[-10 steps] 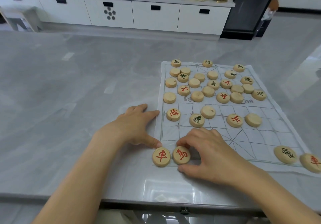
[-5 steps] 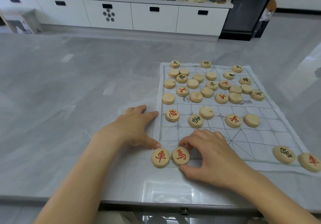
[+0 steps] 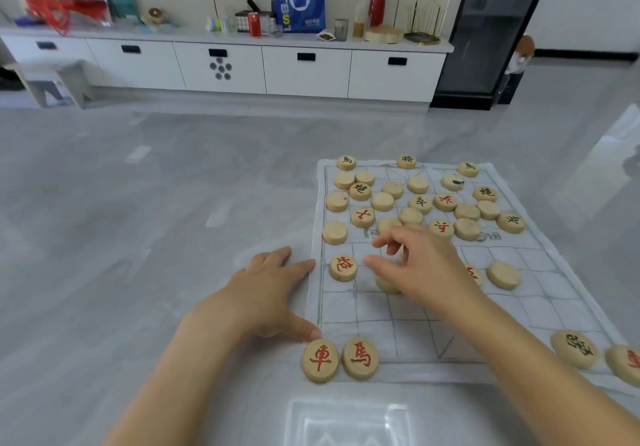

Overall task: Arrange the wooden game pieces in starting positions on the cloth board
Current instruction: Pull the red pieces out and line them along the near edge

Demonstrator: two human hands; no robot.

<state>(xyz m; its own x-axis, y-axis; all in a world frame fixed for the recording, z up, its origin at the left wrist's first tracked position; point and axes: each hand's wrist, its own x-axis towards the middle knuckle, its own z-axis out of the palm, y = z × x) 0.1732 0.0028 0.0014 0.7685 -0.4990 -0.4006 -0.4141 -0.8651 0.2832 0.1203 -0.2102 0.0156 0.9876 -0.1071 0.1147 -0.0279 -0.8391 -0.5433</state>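
Right hand (image 3: pixel 426 269) rose; piece (image 3: pixel 385 285) lies beneath its grip

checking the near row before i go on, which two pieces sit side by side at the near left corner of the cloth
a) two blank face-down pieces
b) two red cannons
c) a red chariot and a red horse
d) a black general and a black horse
c: the red chariot piece and the red horse piece lie face up, side by side, at the near left corner of the cloth board.
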